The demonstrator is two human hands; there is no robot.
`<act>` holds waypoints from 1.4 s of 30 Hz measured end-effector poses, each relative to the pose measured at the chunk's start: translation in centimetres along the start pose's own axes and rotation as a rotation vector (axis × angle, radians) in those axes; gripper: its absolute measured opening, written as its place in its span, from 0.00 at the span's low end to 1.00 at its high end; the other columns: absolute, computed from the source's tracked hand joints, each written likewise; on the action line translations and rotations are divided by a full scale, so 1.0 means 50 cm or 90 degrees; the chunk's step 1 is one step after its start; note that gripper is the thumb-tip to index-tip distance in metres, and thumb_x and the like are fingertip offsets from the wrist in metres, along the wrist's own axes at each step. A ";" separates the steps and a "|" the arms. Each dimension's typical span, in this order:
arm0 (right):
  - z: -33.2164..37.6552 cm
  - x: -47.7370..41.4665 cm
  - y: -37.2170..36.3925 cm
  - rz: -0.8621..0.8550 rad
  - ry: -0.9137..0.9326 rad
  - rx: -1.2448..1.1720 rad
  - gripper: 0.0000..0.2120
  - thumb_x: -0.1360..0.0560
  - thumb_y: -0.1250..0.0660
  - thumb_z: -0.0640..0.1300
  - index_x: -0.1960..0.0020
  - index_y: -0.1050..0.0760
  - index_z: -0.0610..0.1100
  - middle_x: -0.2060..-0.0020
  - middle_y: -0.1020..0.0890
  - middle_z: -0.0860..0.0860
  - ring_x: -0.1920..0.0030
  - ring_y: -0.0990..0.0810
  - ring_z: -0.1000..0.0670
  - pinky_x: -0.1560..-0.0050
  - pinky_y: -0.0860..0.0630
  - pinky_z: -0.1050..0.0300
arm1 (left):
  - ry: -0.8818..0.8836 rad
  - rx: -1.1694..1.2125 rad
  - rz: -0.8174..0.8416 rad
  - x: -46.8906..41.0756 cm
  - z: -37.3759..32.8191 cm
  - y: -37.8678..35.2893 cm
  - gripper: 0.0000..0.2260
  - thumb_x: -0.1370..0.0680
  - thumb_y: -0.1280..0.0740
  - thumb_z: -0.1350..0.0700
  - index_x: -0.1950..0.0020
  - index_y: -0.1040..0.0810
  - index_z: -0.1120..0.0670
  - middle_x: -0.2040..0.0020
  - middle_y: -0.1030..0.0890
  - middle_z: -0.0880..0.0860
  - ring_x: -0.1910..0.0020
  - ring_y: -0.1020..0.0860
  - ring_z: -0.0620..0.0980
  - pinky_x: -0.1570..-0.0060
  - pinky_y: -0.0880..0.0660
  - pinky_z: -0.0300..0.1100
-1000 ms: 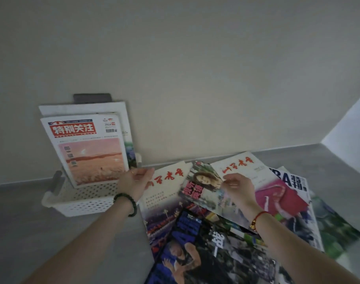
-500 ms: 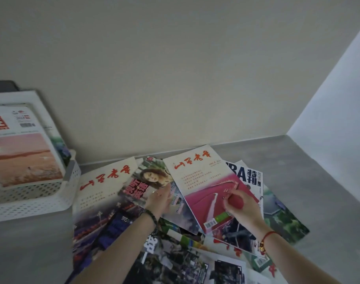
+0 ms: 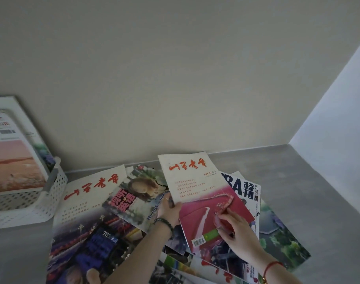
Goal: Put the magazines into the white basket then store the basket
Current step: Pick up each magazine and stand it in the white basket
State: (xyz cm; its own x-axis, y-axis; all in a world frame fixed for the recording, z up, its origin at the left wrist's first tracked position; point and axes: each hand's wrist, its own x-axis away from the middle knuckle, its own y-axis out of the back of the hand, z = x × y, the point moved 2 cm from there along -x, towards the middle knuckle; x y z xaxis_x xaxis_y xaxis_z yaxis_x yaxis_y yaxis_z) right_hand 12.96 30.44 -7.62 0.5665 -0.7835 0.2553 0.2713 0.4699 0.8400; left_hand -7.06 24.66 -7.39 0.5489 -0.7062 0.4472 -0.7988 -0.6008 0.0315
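The cream and red magazine [image 3: 197,193] is lying on top of the pile, long side pointing toward the far wall, and both hands are holding it. The left hand [image 3: 168,210] is pinching its left edge and the right hand [image 3: 234,226] is gripping its near right part. The white basket [image 3: 31,206] is sitting well off to the left by the wall, so the left hand is nearer to it.

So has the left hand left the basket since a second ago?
Yes. The left hand moved right, away from the white basket, onto the pink-cover magazine.

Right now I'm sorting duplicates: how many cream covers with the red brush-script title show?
2: the held magazine, gripped by the left hand and right hand, and another flat beside the white basket. Others may be buried.
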 end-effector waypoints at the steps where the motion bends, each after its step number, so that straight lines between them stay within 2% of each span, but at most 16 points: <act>1: 0.001 -0.001 0.004 0.009 0.002 -0.018 0.20 0.25 0.40 0.53 0.33 0.36 0.55 0.29 0.37 0.53 0.30 0.37 0.51 0.30 0.39 0.54 | -0.043 -0.034 -0.010 0.004 -0.007 -0.002 0.16 0.25 0.39 0.67 0.38 0.30 0.57 0.41 0.21 0.57 0.47 0.23 0.52 0.45 0.26 0.47; 4: 0.020 -0.002 0.032 0.008 -0.036 -0.140 0.25 0.26 0.38 0.49 0.31 0.40 0.50 0.34 0.31 0.51 0.39 0.27 0.51 0.38 0.26 0.50 | -0.128 -0.032 0.029 0.026 -0.034 0.008 0.17 0.25 0.41 0.68 0.39 0.30 0.53 0.40 0.22 0.54 0.45 0.24 0.48 0.49 0.26 0.37; 6: 0.044 -0.008 0.061 -0.039 -0.043 -0.198 0.30 0.26 0.38 0.51 0.28 0.44 0.49 0.32 0.33 0.51 0.35 0.30 0.48 0.36 0.29 0.44 | -0.170 -0.014 0.057 0.045 -0.064 0.032 0.18 0.25 0.40 0.68 0.44 0.29 0.46 0.42 0.22 0.51 0.45 0.24 0.45 0.54 0.25 0.31; 8: 0.084 -0.018 0.093 -0.087 -0.031 -0.278 0.31 0.26 0.39 0.54 0.27 0.48 0.51 0.34 0.34 0.56 0.35 0.31 0.49 0.38 0.28 0.42 | -0.195 0.010 0.087 0.062 -0.095 0.071 0.19 0.25 0.39 0.67 0.48 0.30 0.42 0.45 0.21 0.49 0.44 0.23 0.46 0.49 0.24 0.36; 10: 0.134 -0.027 0.122 -0.108 -0.021 -0.371 0.28 0.26 0.42 0.55 0.29 0.48 0.54 0.39 0.32 0.59 0.38 0.29 0.50 0.42 0.26 0.44 | -0.211 0.014 0.115 0.082 -0.124 0.119 0.18 0.26 0.38 0.66 0.47 0.30 0.42 0.47 0.20 0.47 0.44 0.22 0.46 0.44 0.24 0.44; 13: 0.207 -0.044 0.150 -0.141 -0.024 -0.463 0.20 0.23 0.45 0.50 0.32 0.39 0.49 0.41 0.25 0.50 0.42 0.24 0.44 0.42 0.27 0.39 | -0.234 0.035 0.126 0.113 -0.164 0.205 0.17 0.27 0.37 0.66 0.44 0.28 0.46 0.47 0.19 0.47 0.46 0.21 0.45 0.49 0.22 0.44; 15: 0.264 -0.050 0.162 -0.181 -0.019 -0.477 0.12 0.22 0.44 0.46 0.40 0.31 0.46 0.45 0.22 0.47 0.48 0.22 0.45 0.46 0.24 0.43 | -0.255 0.039 0.095 0.135 -0.190 0.276 0.16 0.27 0.37 0.66 0.46 0.27 0.47 0.46 0.19 0.51 0.46 0.21 0.49 0.48 0.22 0.47; 17: 0.335 -0.054 0.164 -0.192 0.006 -0.503 0.07 0.23 0.41 0.42 0.49 0.26 0.48 0.52 0.19 0.47 0.56 0.21 0.47 0.51 0.23 0.46 | -0.271 0.047 0.068 0.154 -0.215 0.356 0.15 0.26 0.37 0.66 0.48 0.27 0.46 0.47 0.20 0.51 0.48 0.22 0.50 0.48 0.23 0.46; 20: 0.463 -0.055 0.146 -0.183 0.061 -0.528 0.11 0.24 0.39 0.37 0.59 0.26 0.52 0.58 0.18 0.48 0.59 0.20 0.45 0.50 0.24 0.42 | -0.310 0.031 0.004 0.178 -0.247 0.485 0.13 0.26 0.37 0.64 0.50 0.26 0.45 0.50 0.20 0.47 0.49 0.22 0.47 0.50 0.23 0.41; 24: 0.644 -0.062 0.099 -0.200 0.119 -0.573 0.08 0.25 0.37 0.36 0.58 0.25 0.48 0.57 0.18 0.44 0.56 0.19 0.44 0.50 0.23 0.48 | -0.344 -0.015 -0.110 0.200 -0.291 0.666 0.07 0.25 0.37 0.57 0.54 0.24 0.45 0.52 0.19 0.47 0.53 0.21 0.46 0.52 0.24 0.44; 28: 0.807 -0.075 0.041 -0.207 0.161 -0.594 0.06 0.27 0.36 0.34 0.55 0.23 0.41 0.62 0.18 0.50 0.64 0.21 0.55 0.61 0.23 0.67 | -0.340 -0.018 -0.218 0.198 -0.326 0.841 0.04 0.25 0.36 0.57 0.55 0.23 0.49 0.54 0.19 0.50 0.55 0.20 0.47 0.55 0.23 0.42; 29: 0.841 -0.078 0.025 -0.203 0.166 -0.594 0.05 0.27 0.36 0.34 0.55 0.22 0.41 0.62 0.19 0.51 0.64 0.22 0.56 0.62 0.23 0.68 | -0.341 -0.024 -0.246 0.193 -0.333 0.880 0.04 0.25 0.36 0.57 0.54 0.22 0.51 0.54 0.19 0.50 0.56 0.20 0.47 0.56 0.23 0.41; 31: 0.898 -0.084 -0.006 -0.201 0.167 -0.591 0.06 0.27 0.35 0.34 0.56 0.23 0.44 0.60 0.19 0.50 0.64 0.22 0.55 0.59 0.24 0.63 | -0.344 -0.059 -0.298 0.179 -0.344 0.946 0.07 0.26 0.35 0.56 0.49 0.22 0.53 0.53 0.20 0.50 0.57 0.21 0.45 0.57 0.24 0.39; 35: 0.969 -0.115 -0.062 -0.198 0.153 -0.595 0.08 0.27 0.35 0.35 0.57 0.21 0.46 0.59 0.18 0.49 0.59 0.19 0.49 0.52 0.22 0.54 | -0.312 -0.075 -0.369 0.141 -0.347 1.036 0.12 0.28 0.31 0.58 0.46 0.22 0.59 0.52 0.21 0.51 0.55 0.22 0.51 0.52 0.24 0.45; 39: 0.994 -0.166 -0.121 -0.200 0.099 -0.578 0.07 0.27 0.35 0.35 0.53 0.19 0.42 0.59 0.17 0.50 0.54 0.18 0.44 0.48 0.21 0.48 | -0.271 -0.017 -0.374 0.083 -0.313 1.079 0.09 0.30 0.30 0.62 0.50 0.21 0.59 0.52 0.21 0.53 0.55 0.22 0.54 0.52 0.24 0.44; 42: 0.994 -0.208 -0.158 -0.226 0.033 -0.563 0.09 0.28 0.33 0.36 0.49 0.20 0.41 0.53 0.16 0.46 0.52 0.18 0.44 0.45 0.22 0.46 | -0.232 0.004 -0.377 0.030 -0.284 1.092 0.06 0.31 0.29 0.63 0.57 0.22 0.56 0.55 0.20 0.54 0.56 0.21 0.55 0.49 0.23 0.50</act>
State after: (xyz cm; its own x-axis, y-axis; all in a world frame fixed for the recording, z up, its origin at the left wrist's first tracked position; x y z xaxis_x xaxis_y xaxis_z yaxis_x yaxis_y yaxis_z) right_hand -33.73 14.67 6.87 0.3667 -0.9302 0.0160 0.9119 0.3627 0.1922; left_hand -53.36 -3.87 7.71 0.9406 -0.3383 0.0279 -0.3379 -0.9253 0.1722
